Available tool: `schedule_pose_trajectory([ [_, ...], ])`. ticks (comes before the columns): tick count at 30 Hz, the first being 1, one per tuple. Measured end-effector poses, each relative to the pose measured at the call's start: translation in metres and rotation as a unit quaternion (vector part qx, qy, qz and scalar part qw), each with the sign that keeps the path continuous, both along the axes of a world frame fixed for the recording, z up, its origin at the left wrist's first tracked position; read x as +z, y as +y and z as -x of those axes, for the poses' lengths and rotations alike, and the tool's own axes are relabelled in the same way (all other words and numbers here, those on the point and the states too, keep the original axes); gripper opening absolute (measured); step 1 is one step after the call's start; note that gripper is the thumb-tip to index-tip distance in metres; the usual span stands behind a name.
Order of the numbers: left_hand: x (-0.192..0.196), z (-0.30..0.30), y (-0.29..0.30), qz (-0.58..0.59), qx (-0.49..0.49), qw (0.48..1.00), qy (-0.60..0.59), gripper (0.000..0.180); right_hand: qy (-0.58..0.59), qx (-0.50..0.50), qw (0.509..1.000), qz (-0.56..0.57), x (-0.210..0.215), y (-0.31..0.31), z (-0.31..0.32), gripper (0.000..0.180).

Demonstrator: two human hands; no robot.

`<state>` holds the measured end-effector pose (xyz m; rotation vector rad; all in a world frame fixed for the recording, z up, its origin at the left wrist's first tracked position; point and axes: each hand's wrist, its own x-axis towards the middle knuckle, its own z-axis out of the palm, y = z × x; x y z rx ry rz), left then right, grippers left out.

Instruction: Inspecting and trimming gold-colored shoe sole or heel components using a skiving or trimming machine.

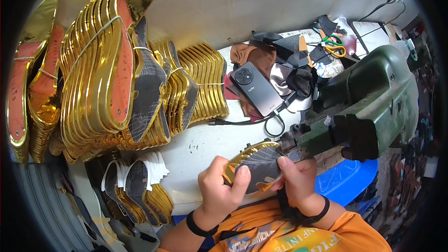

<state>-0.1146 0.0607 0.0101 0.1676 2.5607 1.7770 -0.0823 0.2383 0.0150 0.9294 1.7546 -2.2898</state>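
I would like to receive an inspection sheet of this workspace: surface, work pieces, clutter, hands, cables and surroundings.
Surface: white table, small dark marks.
Work pieces: gold-edged sole held beside the green machine; string-tied bundles at left.
Clutter: phone lying over scraps; scissors with coloured handles among more scraps.
Hands: left hand and right hand both grip the sole.
Cables: black cable looping near the phone; wall cables at upper right.
Surroundings: grey wall behind; blue container below the machine.

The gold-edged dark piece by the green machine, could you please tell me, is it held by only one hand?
No, the left hand and the right hand both grip the gold-edged piece.
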Motion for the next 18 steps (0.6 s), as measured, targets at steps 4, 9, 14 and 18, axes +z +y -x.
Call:
schedule_pose_trajectory([
  [4, 0.008, -0.015, 0.007, 0.000, -0.006, 0.999, -0.049, 0.035, -0.005, 0.104, 0.993, -0.051, 0.002, 0.021, -0.009, 0.036],
  [9, 0.009, -0.020, 0.014, -0.118, -0.053, 0.978, -0.165, 0.030, 0.056, 0.178, 0.973, -0.136, 0.013, 0.027, -0.014, 0.028],
  [14, 0.009, -0.014, 0.016, -0.156, -0.061, 0.968, -0.187, 0.039, 0.084, 0.147, 0.968, -0.187, 0.014, 0.025, -0.012, 0.027],
  [18, 0.009, -0.012, 0.018, -0.169, -0.054, 0.967, -0.185, 0.040, 0.101, 0.154, 0.958, -0.218, 0.009, 0.027, -0.010, 0.026],
])
